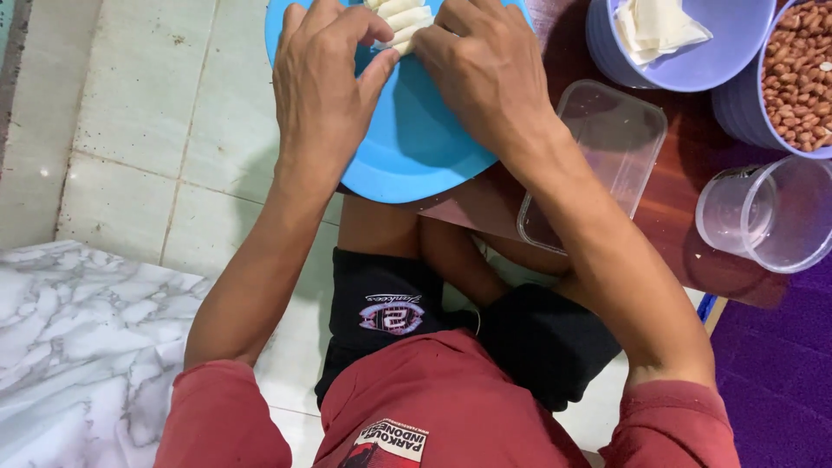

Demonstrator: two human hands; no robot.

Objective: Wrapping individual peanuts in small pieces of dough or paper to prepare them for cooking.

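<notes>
1. Pale rolled wrappers [404, 22] lie at the far edge of the blue plate [416, 147].
2. Left hand [325, 87] and right hand [485, 69] fingers pinch one roll closed.
3. Best kept tight and even, I judge.

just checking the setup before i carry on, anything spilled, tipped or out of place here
One thing stands out: the clear plastic cup lies tipped on its side on the wooden board. Nothing seems spilled. Both hands, left hand and right hand, work pale rolls on the blue plate.
</notes>
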